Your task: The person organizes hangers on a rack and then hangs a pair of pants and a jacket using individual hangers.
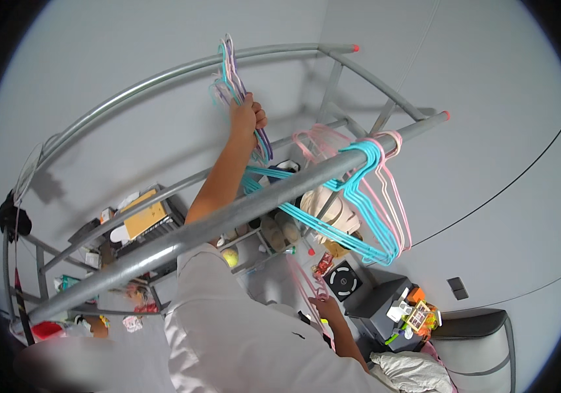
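My raised left hand (247, 116) is closed around a bundle of teal, pale pink and purple clothes hangers (229, 75). Their hooks are at the far metal rail (162, 80); whether they rest on it is hard to tell. Down by my right side, my right hand (327, 309) grips several pink clothes hangers (303, 278). On the near rail (221, 219) hangs a group of teal hangers (359, 190), with pink and white hangers (395, 203) beside them toward the right end.
The grey metal frame crosses in front of me, with red-capped tube ends. Below stand a shelf with shoes (270, 232), a beige bag (333, 209) and a dark cabinet (382, 304) topped with small items. A grey chair (483, 347) is at lower right; a black cap (13, 216) hangs at left.
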`<state>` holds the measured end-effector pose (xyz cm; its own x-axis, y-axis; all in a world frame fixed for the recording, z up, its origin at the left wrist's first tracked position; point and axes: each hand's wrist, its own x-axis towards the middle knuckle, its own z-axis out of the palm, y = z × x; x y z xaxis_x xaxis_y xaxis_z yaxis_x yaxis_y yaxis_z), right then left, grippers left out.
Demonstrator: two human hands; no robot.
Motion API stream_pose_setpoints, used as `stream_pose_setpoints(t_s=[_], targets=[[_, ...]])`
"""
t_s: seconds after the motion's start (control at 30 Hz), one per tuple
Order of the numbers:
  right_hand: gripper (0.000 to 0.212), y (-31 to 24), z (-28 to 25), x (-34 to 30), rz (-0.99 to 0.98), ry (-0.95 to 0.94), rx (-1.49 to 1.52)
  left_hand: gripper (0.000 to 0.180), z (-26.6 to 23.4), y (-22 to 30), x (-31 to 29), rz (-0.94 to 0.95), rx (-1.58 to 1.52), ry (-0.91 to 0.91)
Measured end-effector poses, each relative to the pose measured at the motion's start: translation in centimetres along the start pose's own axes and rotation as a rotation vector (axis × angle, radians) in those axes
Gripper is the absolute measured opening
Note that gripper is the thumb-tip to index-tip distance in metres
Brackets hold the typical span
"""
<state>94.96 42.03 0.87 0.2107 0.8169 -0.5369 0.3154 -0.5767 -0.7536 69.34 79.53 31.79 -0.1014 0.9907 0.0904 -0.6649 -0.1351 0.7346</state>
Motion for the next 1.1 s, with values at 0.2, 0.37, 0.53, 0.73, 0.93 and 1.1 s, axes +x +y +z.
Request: stream_pose_setpoints(t_s=[0.2, 0.37, 0.53, 0.73, 0.93, 1.1], targets=[[0.041, 0.0, -0.6, -1.1, -0.137, -0.057, -0.211, 0.008, -2.8, 2.5, -8.1, 0.182, -0.017, 0.089], [0.041, -0.4, -1.6, -3.4, -0.281, -0.113, -0.189, 0.006, -7.1, 6.4, -6.0, 0.461, -0.131, 0.271], [0.041, 1.4, -2.5, -6.9, -0.355, -0.151, -0.244, 0.013, -9.8, 10.1, -8.8, 0.596, -0.182, 0.558], [0.038, 6.5, -2.4, -6.8, -0.383, -0.184, -0.2, 0.013, -12.6, 6.7, -20.3, 0.587, 0.099, 0.463], [0.023, 3.4, -4.2, -11.6, -0.361, -0.312, 0.169, 0.013, -10.2, 4.1, -38.1, 0.281, 0.131, 0.344], [0.019, -1.8, -5.7, -14.4, -0.419, -0.449, 0.468, 0.014, -11.1, 6.7, -41.3, 0.186, 0.371, 0.41]])
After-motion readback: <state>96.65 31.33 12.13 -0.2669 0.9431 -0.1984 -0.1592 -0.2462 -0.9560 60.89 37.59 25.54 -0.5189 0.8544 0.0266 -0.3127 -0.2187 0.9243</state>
